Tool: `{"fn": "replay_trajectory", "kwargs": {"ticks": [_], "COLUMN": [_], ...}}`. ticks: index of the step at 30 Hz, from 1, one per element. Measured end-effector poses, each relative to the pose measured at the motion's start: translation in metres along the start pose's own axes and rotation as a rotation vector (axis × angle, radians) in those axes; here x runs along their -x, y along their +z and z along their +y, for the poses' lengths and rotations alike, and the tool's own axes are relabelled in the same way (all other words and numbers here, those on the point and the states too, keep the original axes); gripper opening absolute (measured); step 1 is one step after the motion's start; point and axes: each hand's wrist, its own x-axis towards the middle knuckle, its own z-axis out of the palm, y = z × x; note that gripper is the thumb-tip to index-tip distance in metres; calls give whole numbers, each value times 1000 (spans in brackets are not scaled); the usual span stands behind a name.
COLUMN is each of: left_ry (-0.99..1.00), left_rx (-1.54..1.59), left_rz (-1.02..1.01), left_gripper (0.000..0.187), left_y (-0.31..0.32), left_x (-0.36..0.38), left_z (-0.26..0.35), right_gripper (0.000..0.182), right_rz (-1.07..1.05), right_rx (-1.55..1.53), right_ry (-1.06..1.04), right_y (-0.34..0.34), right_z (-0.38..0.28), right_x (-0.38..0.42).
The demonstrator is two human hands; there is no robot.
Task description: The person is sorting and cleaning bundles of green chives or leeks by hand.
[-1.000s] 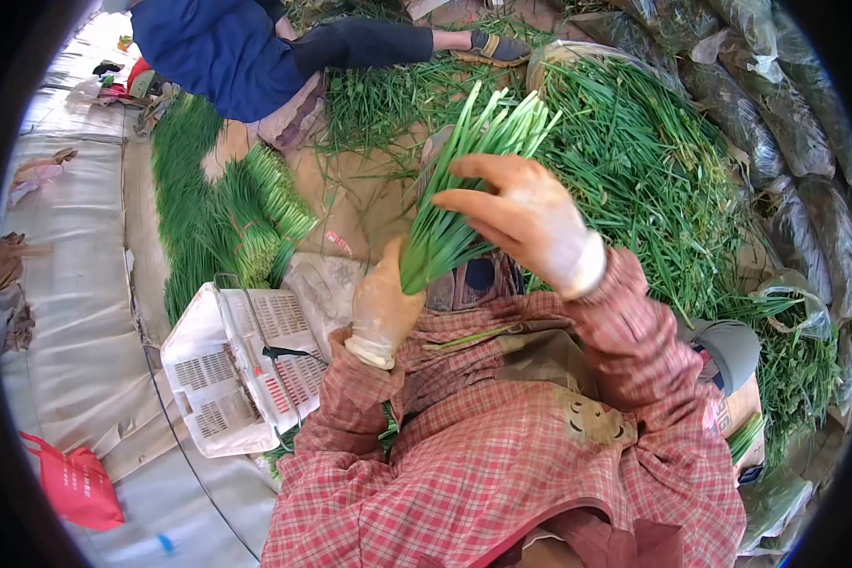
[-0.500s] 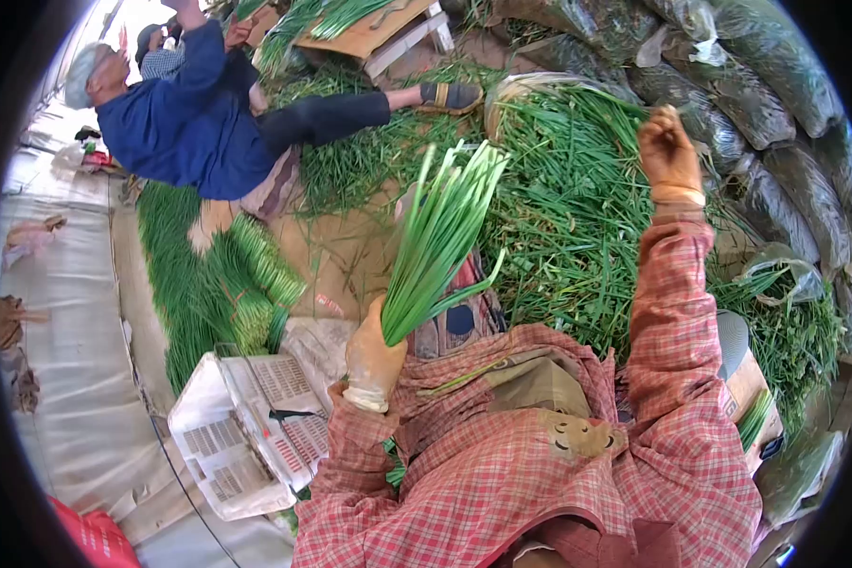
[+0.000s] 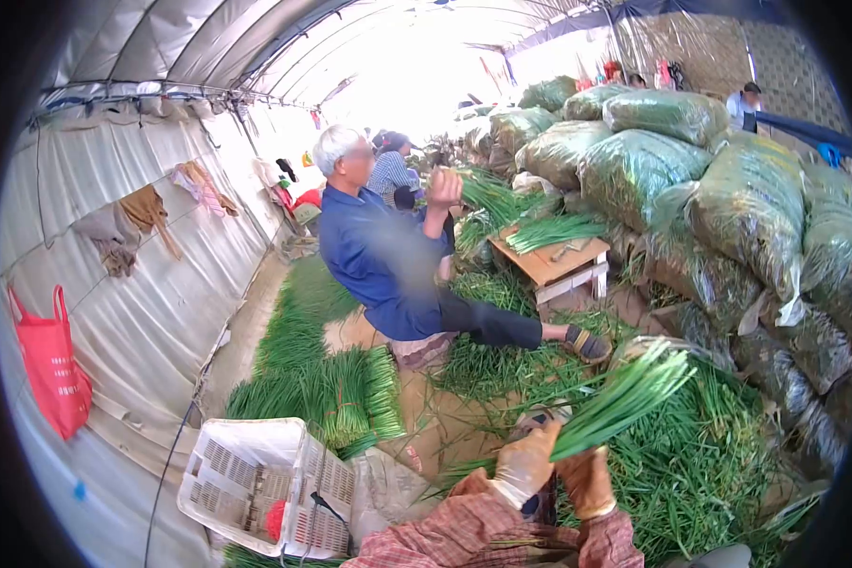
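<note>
My right hand [image 3: 587,483] has swung back in beside my left hand [image 3: 523,464], its grip closed round the green bunch [image 3: 625,398], slanting over the pile [image 3: 696,473]. Right grip: can't tell. Sorting, I judge; next calls for steady holding.

My left hand [image 3: 525,466] closes round the lower end of the bundle of green stalks [image 3: 627,398], its forearm [image 3: 450,532] slanting up from below, while my right hand [image 3: 589,481] sits just under the bundle, fingers curled, its forearm [image 3: 612,543] steeper.
</note>
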Motion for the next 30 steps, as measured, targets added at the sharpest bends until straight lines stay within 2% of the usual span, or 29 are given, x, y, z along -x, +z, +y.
{"fn": "replay_trajectory", "kwargs": {"ticks": [2,3,4,6,8,10,11,12,14,15,16,17,18,19,20,22,23,24,26,28,30], "left_ry": [40,48,129,119,148,290,465,618,687,633,564,465,310,175,14,-135,-57,22,-220,-294,-283], "left_rx": [-119,-384,-247,-348,-225,212,502,796,1209,1335,1457,1751,1883,1989,1941,2114,2236,2354,2488,2510,2425], "left_rz": [-42,-22,159,164,-1,-167,-224,-278,-1294,-1330,-1359,-1158,-986,-792,-660,-825,-769,-702,-880,-927,-897], "left_gripper": [48,38,30,28,48,60,66,72,78,77,76,74,75,76,80,86,84,82,74,66,70], "left_y": [-6,-13,25,14,21,1,-1,-3,-47,-44,-37,-14,2,17,25,67,68,69,92,121,112], "left_x": [-4,-2,3,8,14,24,30,29,-3,-14,-24,-35,-36,-36,-37,-29,-20,-14,-6,-9,-19], "left_z": [27,49,50,80,104,116,111,97,56,24,-5,-27,-27,-26,-1,47,74,94,101,100,103], "right_gripper": [53,47,41,31,24,24,27,29,33,36,37,38,39,44,48,58,73,91,103,106,104], "right_rz": [82,114,167,319,429,367,264,215,72,-3,60,54,46,140,140,267,263,319,627,601,553], "right_rx": [27,64,101,233,264,298,240,243,255,288,296,359,417,488,467,689,913,1373,2058,2155,2135], "right_ry": [-170,-182,-195,-305,-212,-191,-36,-34,-1,78,28,87,155,170,253,264,97,-117,84,-34,-113], "right_y": [-5,-5,2,23,14,0,-8,-13,-21,-32,-17,-14,-12,-6,-14,0,7,-19,8,-4,-10], "right_z": [-31,-44,-59,-77,-103,-129,-147,-159,-183,-197,-200,-206,-208,-202,-196,-168,-147,-119,-91,-77,-68], "right_x": [-18,-21,-20,-16,-8,7,16,27,42,51,65,77,89,98,103,105,102,105,101,105,109]}}
